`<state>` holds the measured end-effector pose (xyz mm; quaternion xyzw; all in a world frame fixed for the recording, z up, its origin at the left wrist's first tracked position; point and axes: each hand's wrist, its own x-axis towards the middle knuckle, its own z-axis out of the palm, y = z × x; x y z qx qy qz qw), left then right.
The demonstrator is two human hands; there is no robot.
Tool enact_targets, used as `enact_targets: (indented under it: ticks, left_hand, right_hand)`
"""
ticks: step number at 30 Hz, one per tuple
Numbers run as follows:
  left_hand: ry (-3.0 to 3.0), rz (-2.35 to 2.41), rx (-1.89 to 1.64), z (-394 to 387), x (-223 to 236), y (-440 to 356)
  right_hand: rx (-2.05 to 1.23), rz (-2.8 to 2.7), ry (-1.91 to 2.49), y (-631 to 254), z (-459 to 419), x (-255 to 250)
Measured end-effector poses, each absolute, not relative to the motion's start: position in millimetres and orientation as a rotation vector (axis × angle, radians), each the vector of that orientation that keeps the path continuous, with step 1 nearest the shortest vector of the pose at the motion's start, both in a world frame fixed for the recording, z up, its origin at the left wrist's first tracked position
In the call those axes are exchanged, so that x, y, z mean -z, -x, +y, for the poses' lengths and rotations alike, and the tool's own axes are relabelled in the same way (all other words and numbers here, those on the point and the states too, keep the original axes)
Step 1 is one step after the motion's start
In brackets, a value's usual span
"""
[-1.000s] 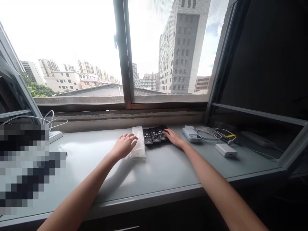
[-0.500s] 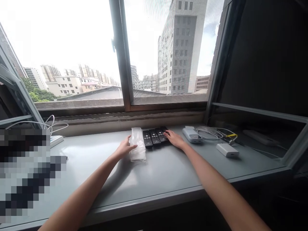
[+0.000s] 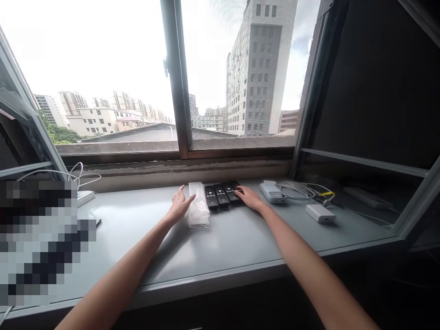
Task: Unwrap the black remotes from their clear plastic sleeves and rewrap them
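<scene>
Fingers spread and empty, the left hand (image 3: 178, 207) borders a soft-looking plastic sleeve (image 3: 199, 211), best pinched mid-edge; the right hand's (image 3: 250, 199) bend at remotes (image 3: 222, 195), hold unclear.

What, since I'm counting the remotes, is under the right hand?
The right hand lies over the right end of the row of remotes. The outermost one's top shows past the fingers; much of its rest, and anything beneath the palm, is covered.

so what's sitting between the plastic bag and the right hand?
Head view: a row of black remotes, side by side, between the plastic bag and right hand, whose fingers overlap the row's right end.
</scene>
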<state>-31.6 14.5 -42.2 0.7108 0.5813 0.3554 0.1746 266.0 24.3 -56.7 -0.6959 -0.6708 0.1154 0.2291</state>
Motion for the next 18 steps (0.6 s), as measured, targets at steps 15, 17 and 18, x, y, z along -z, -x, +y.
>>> enact_targets:
  ticks: [15,17,18]
  left_hand:
    - [-2.135,1.645,-0.612,22.5,54.4,32.8]
    - [-2.12,1.664,-0.608,21.4,54.9,32.2]
    - [-2.112,1.673,-0.609,21.1,55.2,31.9]
  right_hand:
    - [-0.345,-1.844,1.891,-268.2,22.0,56.7]
    - [-0.351,-1.841,1.887,-269.2,22.5,57.0]
    - [-0.354,-1.839,1.886,-269.5,22.7,57.0]
